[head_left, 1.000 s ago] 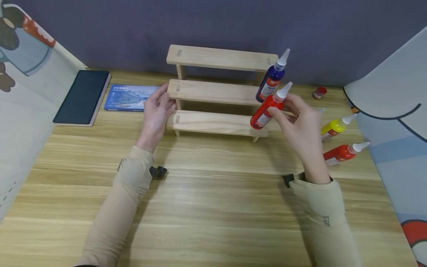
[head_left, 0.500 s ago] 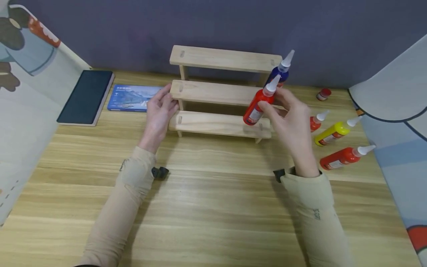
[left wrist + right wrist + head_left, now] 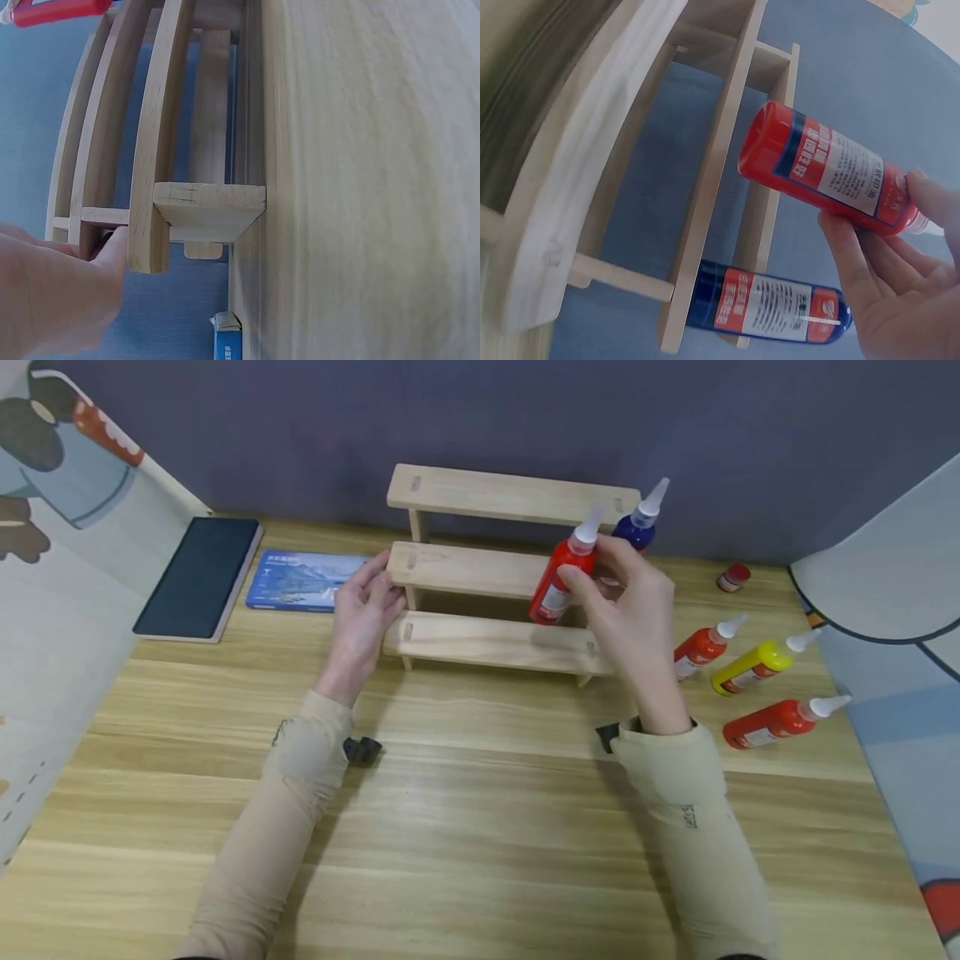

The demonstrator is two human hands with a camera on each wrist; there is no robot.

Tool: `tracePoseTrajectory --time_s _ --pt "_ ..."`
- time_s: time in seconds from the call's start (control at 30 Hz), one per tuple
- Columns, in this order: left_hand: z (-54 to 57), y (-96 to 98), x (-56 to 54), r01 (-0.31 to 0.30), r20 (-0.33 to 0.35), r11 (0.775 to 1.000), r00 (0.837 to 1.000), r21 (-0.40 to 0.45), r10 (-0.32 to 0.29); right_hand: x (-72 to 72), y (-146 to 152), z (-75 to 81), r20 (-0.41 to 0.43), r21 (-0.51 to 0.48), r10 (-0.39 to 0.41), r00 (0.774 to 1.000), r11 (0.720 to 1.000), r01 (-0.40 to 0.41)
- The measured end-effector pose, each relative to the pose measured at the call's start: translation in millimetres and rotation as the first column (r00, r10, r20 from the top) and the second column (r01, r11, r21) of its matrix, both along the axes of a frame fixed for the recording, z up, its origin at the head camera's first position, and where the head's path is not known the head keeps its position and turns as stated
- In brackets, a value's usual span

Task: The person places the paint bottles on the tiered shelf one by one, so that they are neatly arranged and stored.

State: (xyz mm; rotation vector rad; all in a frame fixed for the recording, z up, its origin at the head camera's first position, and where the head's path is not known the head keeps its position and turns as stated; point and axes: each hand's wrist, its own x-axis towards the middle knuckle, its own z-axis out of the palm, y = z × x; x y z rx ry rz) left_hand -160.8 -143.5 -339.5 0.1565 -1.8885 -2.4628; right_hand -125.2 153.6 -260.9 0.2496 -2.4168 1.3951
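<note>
My right hand (image 3: 630,618) pinches a red squeeze bottle of paint (image 3: 832,176) with a white nozzle. Slightly tilted, the bottle (image 3: 557,585) hangs in front of the three-step wooden stand (image 3: 480,637); in the right wrist view a gap shows between its base and the middle step. Behind that hand, a dark blue paint bottle (image 3: 772,304) stands on the middle step's right end. My left hand (image 3: 362,627) holds the left end of the middle step; the left wrist view shows its fingers (image 3: 112,259) at the stand's side, partly hidden by the wood.
Right of the stand are a red bottle (image 3: 701,652), a yellow bottle (image 3: 753,668), another red bottle (image 3: 772,724) and a small red-lidded jar (image 3: 733,578). At the left lie a blue box (image 3: 296,581) and a dark notebook (image 3: 198,578). A dark wall (image 3: 315,435) rises behind.
My right hand has carried the red bottle left and slightly up, from in front of the blue bottle to the left of it. The left hand keeps its place on the stand.
</note>
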Motion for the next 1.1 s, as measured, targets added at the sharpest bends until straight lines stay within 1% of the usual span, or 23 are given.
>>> tracePoseTrajectory --time_s 0.17,0.3,0.5,0.67,0.83,1.1 --pt "-0.4 -0.9 -0.3 0.003 -0.001 1.000 1.000 0.004 -0.003 -10.4 -11 0.9 -0.034 -0.026 0.015 0.999 1.000 -0.016" --pt "-0.5 -1.1 0.1 0.010 0.001 1.000 1.000 0.006 -0.010 -18.6 -20 1.0 -0.038 -0.061 0.033 0.999 0.997 -0.036" --pt "0.2 0.1 1.6 0.016 0.001 1.000 1.000 0.016 -0.016 -30.0 -31 -0.7 -0.071 -0.052 0.037 0.997 0.998 -0.041" --pt "-0.4 0.0 1.3 0.016 -0.005 1.000 1.000 0.016 -0.016 -38.0 -36 -1.7 -0.050 -0.061 0.042 0.998 0.997 -0.045" --pt "-0.7 -0.9 1.9 0.018 -0.012 1.000 1.000 0.005 -0.018 -44.3 -40 -5.1 -0.034 -0.044 0.031 0.999 0.999 -0.032" --pt "0.4 0.5 2.6 0.016 -0.015 1.000 1.000 0.000 -0.016 -48.4 -43 -8.7 -0.041 0.018 -0.006 0.999 1.000 0.007"
